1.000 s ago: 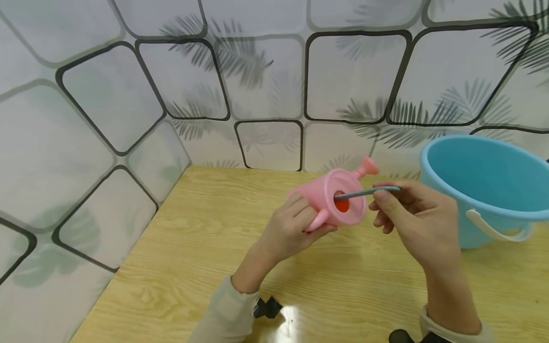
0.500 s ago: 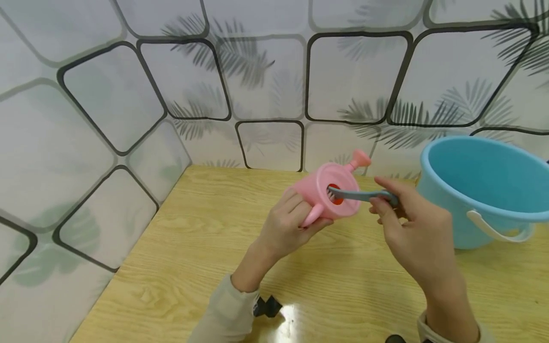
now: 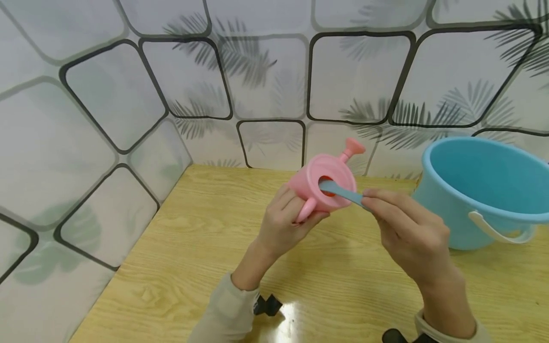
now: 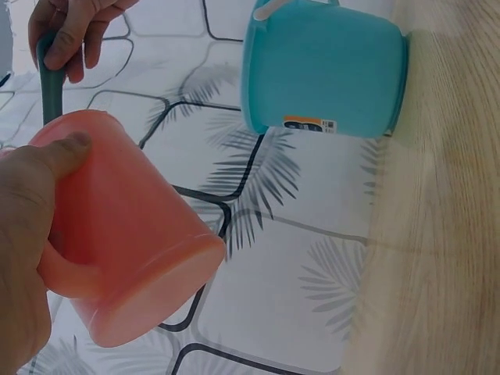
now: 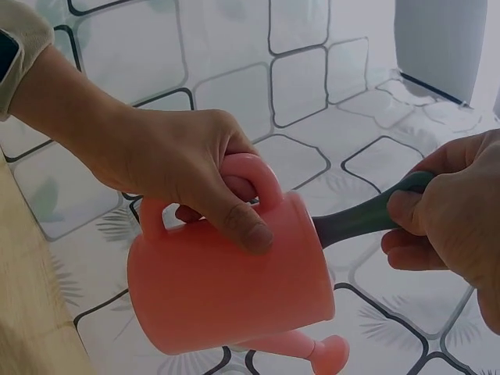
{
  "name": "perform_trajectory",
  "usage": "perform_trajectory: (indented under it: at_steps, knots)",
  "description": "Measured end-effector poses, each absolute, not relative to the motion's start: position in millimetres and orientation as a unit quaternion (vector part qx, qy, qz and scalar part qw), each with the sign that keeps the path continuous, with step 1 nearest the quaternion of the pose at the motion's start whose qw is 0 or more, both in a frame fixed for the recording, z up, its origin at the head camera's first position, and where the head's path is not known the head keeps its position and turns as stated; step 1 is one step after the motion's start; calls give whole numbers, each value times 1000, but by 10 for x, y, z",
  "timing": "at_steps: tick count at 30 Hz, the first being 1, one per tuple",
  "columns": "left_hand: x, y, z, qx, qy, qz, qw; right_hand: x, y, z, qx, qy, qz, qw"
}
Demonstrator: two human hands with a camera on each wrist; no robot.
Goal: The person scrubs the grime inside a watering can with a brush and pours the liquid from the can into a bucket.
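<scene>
My left hand (image 3: 283, 221) grips the handle of a pink toy watering can (image 3: 306, 183), held tilted above the table with its round opening facing me. In the left wrist view, the thumb presses the can's wall. My right hand (image 3: 413, 233) pinches the end of a blue-grey handled brush (image 3: 343, 190). The brush's head is inside the can's opening and hidden now. Seen from the right wrist, the brush's handle (image 5: 359, 221) enters the can's mouth, and the can's spout with its pink rose (image 5: 330, 355) points downward.
A light blue bucket (image 3: 450, 190) with a white handle (image 3: 497, 231) stands on the wooden table (image 3: 180, 267), right of and behind my right hand. A patterned wall (image 3: 270, 76) rises at the back and left. A black strap piece (image 3: 268, 306) sits at my left cuff.
The watering can has shifted slightly left and up. The brush has turned in my right hand; its pale bristles showed at the opening half a second ago and are now out of sight.
</scene>
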State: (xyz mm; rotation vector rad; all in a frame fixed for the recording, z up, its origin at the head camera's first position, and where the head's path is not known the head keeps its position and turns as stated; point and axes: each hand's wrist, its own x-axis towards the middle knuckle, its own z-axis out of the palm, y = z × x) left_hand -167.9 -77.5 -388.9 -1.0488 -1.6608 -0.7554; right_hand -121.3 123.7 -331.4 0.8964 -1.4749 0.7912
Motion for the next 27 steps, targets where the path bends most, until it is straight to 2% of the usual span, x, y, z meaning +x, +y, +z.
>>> perform_trajectory:
  at_steps: [18,22,27]
  knots:
    - [-1695,-789,-3895,-437,-683,-311,496,-1208,1260,-3292,368,-626,345,594]
    - [-1694,-782,-3897,-438,-690,-291,498,-1235,1280,-3335,365,-642,347,578]
    - [-1669,-738,-3905,-451,-695,-224,513,-1290,1327,-3397,393,-686,321,522]
